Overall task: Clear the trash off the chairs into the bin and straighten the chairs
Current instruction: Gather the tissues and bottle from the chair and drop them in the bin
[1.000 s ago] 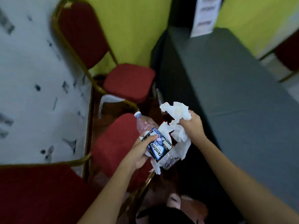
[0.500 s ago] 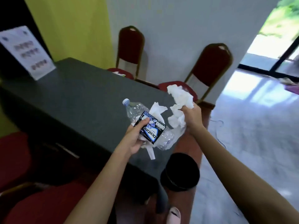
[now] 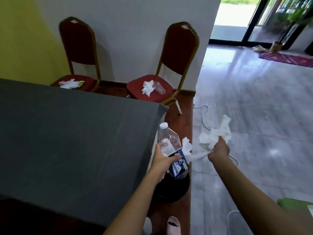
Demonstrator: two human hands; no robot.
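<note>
My left hand (image 3: pixel 163 160) grips a clear plastic bottle (image 3: pixel 168 141) with a white cap, together with a blue-and-white carton (image 3: pixel 179 167), right above the black bin (image 3: pixel 171 189) on the floor. My right hand (image 3: pixel 218 150) clutches crumpled white tissue (image 3: pixel 215 136) to the right of the bin. Two red chairs with gold frames stand at the wall. On the left chair (image 3: pixel 76 48) lie white paper and a green wrapper (image 3: pixel 71 84). The right chair (image 3: pixel 177 48) carries a crumpled tissue (image 3: pixel 147 87) and a crushed clear bottle (image 3: pixel 158 87).
A table under a dark grey cloth (image 3: pixel 76 141) fills the left, its corner beside the bin. A white cable (image 3: pixel 204 118) loops over the glossy tiled floor on the right. My pink slipper (image 3: pixel 173 225) is at the bottom. A purple mat (image 3: pixel 286 58) lies near the glass doors.
The view swung from the chairs on the left to the table's far corner. Both hands carried the trash along and now hover at the black bin, with the right hand farther from the left.
</note>
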